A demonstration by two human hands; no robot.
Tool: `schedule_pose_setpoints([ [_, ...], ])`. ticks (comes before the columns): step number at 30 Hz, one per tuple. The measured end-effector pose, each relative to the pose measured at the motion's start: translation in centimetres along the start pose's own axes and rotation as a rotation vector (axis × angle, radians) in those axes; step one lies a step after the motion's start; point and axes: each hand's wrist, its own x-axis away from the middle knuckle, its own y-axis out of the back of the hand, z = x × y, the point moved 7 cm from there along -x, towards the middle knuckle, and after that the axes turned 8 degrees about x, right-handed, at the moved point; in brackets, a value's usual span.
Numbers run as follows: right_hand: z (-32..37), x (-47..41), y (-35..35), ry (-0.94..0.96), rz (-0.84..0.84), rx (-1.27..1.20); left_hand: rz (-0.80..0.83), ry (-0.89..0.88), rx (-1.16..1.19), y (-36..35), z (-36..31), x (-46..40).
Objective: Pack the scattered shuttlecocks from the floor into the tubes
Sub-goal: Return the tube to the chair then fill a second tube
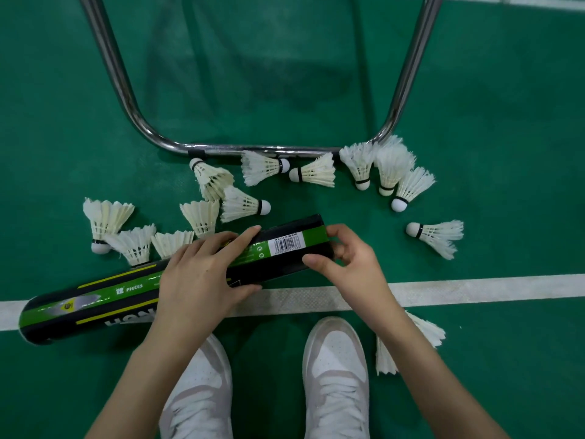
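Shuttlecocks lie scattered across a green court floor, white-feathered with pale cork tips ringed in black, as a person seen from above handles a storage tube. One cluster sits against the curved base of a chromed metal frame; two more lie on their sides just below the frame's bar, cork tips facing each other. Another group rests at the left, just behind the tube, and a single shuttlecock lies apart at the right. Feathers of at least one more show beneath the right forearm.

The tube, black with green and yellow bands, a barcode label and the word "PIECES", is held almost level and slanted, its far end up to the right, over a white court line.

The left hand grips the tube around its middle, fingers curled over the top and thumb underneath. The right hand pinches the tube's right end, index finger on the upper edge and thumb at the lower edge, with the other fingers bent over the mouth. Whether that end is capped or open cannot be told.

A pair of white sneakers stands below the line.
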Motion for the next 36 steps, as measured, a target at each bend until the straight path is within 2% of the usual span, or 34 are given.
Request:
schedule_pose_setpoints([
  [5, 4.4, -0.1, 1.6, 0.15, -0.022, 0.145, -0.03, 0.018, 0.017, 3.1, -1.3, -0.6],
  [17, 18.9, 1.9, 6.5, 0.416, -0.063, 0.278, -0.117, -0.037, -0.004, 15.0, -6.7, -3.9],
  [26, 31.4, 5.6, 13.6, 0.665, -0.288, 0.352, -0.168, -0.045, 0.11, 25.6, -11.5, -4.2],
  [31, 36.2, 2.9, 17.4, 0.683, -0.413, 0.447, -0.225, -0.068, 0.084, 29.7, -13.8, -6.0],
  [36, 38.3, -3.4, 20.4, 0.626, -0.529, 0.613, -0.256, -0.043, 0.143, 31.7, -14.3, -8.7],
])
